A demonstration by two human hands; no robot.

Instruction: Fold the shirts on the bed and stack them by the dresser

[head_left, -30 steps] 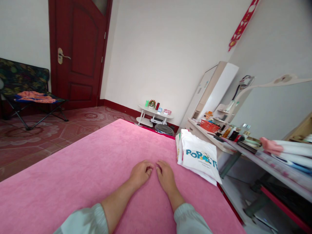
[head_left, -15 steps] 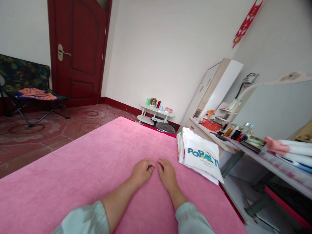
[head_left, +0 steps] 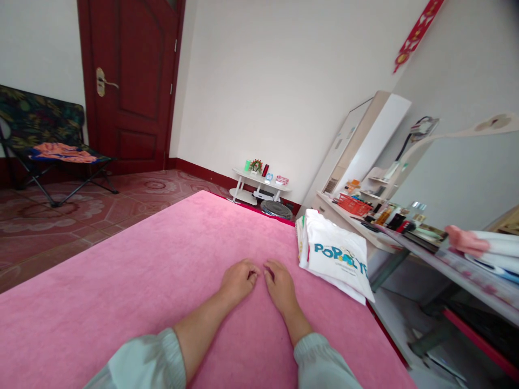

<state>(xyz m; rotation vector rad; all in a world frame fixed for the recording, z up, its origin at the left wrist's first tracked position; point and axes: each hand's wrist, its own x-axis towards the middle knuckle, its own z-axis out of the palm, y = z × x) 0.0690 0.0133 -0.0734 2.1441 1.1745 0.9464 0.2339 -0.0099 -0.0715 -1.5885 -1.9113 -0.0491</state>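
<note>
My left hand and my right hand rest side by side on the pink bedspread, fingertips almost touching. Both have their fingers curled under, and I see nothing in either of them. A stack of folded white T-shirts with blue lettering on the top one lies on the bed's right edge, a short way right of my right hand. Pale green sleeves cover both my forearms near the bottom of the view.
A cluttered dressing table with a red basket stands right of the bed. A tall white cabinet leans beyond it. A small white stand sits at the far wall. A folding chair and dark red door are at left.
Both hands stay curled on the bedspread in the same pose. The view has tilted slightly, so the room has shifted a little in the frame.
</note>
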